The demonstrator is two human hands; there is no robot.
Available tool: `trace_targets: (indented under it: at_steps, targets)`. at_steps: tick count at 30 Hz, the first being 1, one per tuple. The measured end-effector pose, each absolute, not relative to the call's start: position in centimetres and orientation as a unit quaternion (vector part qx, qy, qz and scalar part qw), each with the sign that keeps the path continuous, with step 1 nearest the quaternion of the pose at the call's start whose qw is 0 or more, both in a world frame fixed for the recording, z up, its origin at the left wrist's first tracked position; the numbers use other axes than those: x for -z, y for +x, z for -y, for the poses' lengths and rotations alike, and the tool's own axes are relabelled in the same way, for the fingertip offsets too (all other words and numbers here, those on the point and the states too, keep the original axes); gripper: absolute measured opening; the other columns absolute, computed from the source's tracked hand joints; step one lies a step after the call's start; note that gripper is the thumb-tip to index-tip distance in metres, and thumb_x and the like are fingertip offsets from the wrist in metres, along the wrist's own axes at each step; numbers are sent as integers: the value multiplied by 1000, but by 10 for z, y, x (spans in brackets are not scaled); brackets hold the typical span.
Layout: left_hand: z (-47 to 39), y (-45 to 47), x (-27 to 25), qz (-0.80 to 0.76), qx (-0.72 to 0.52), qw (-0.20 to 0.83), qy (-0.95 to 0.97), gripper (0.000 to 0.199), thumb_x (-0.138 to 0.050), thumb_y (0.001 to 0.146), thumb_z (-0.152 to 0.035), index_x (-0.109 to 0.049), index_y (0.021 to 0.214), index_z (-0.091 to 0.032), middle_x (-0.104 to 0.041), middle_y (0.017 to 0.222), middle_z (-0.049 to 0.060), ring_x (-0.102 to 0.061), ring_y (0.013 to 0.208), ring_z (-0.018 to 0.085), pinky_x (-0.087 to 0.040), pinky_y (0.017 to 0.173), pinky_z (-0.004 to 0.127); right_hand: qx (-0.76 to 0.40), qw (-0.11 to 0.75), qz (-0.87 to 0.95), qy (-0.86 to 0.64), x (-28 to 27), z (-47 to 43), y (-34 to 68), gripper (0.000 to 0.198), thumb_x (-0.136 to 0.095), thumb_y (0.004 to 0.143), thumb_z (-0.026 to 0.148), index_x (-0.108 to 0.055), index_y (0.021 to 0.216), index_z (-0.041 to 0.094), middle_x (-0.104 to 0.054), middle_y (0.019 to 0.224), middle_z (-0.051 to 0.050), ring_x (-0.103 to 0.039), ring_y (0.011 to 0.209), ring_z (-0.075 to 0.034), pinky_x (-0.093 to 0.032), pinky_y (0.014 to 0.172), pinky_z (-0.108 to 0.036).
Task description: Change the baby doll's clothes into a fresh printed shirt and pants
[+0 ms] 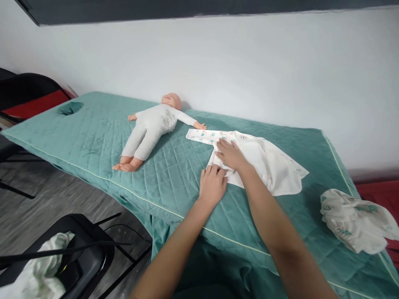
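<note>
A white baby shirt (255,151) with a small coloured print lies spread on the green quilted bed cover. One sleeve points left toward the doll, and the right part of the shirt is folded and rumpled. My right hand (232,155) rests flat on the shirt's chest, below the neckline, fingers spread. At the lower left edge of the shirt, my left hand (213,182) presses down with fingers slightly bent and apart. To the left, a baby doll (156,120) in a white cloth body lies on its back, one hand close to the sleeve end.
A crumpled white printed cloth (355,220) lies at the bed's right end. The green bed (102,145) stands against a white wall and has a face hole (71,108) at left. A black chair (90,249) holding a cloth (43,270) stands at lower left.
</note>
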State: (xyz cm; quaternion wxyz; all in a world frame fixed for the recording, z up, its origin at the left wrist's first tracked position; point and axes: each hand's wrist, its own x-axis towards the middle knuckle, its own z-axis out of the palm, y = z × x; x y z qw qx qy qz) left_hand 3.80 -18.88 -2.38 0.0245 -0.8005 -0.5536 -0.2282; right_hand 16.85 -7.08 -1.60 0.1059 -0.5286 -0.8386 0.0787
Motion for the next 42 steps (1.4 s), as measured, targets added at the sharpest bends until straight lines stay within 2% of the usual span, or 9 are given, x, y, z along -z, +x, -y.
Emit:
trace_targets:
  at_steps: [4,8,15,18,22,28,31,35,42]
  targets:
    - [188,37,24,555,226,22,-800,9,-58,91,-21,-66,96,-21,-66,102,7,-57,98,27,-43,79,42,-112,60,841,-526,13,84,155,71,-36,103,46,-31,156,0,-17,166,-23,-14,157,-32,-18,125,-49]
    - [188,36,26,545,242,21,-802,9,-58,91,-20,-66,96,-21,-67,101,7,-57,99,26,-44,80,41,-190,59,857,-476,4,88,162,61,-45,100,39,-40,154,10,-22,166,-16,-17,156,-30,-21,125,-48]
    - [184,34,27,564,303,-25,-768,17,-51,98,-25,-67,95,-20,-68,93,6,-61,93,22,-44,80,34,-434,316,702,-468,-9,88,192,43,-52,93,43,-69,124,18,-70,131,-8,-61,127,-24,-44,112,-40]
    - [182,32,28,562,341,-58,-751,22,-47,101,-27,-66,94,-19,-67,89,5,-61,87,19,-44,78,32,-319,438,608,-580,0,77,203,40,-49,91,33,-65,123,15,-70,126,-11,-65,117,-22,-46,107,-40]
    - [181,32,29,553,365,-76,-745,26,-44,103,-30,-64,90,-19,-66,86,5,-61,86,19,-44,78,31,-137,345,566,-736,13,68,216,40,-57,85,32,-63,121,16,-66,127,-16,-59,120,-29,-43,106,-45]
    - [183,30,26,535,426,-172,-709,33,-44,102,-36,-56,76,-20,-58,76,1,-56,77,16,-43,74,28,-231,320,569,-722,8,67,212,40,-55,85,33,-61,122,20,-72,96,-7,-67,95,-27,-50,92,-43]
    - [179,25,28,576,543,-251,-557,38,-45,100,-46,-49,73,-20,-51,70,-1,-51,69,13,-41,66,26,-281,386,610,-632,3,64,199,55,-45,92,33,-44,145,21,-71,119,-9,-66,110,-22,-51,94,-36]
    - [177,19,33,587,675,-223,-388,22,-47,98,-39,-51,110,-21,-59,110,7,-59,100,17,-50,86,30,-340,423,696,-471,10,65,181,67,-47,92,33,-29,156,24,-46,157,-9,-44,144,-19,-42,111,-40]
    - [187,23,29,596,604,-40,-527,26,-50,94,-20,-49,120,-21,-47,132,14,-48,129,23,-41,112,45,-142,305,740,-582,30,67,180,46,-42,89,15,-61,131,13,-60,139,-13,-51,132,-24,-37,117,-41]
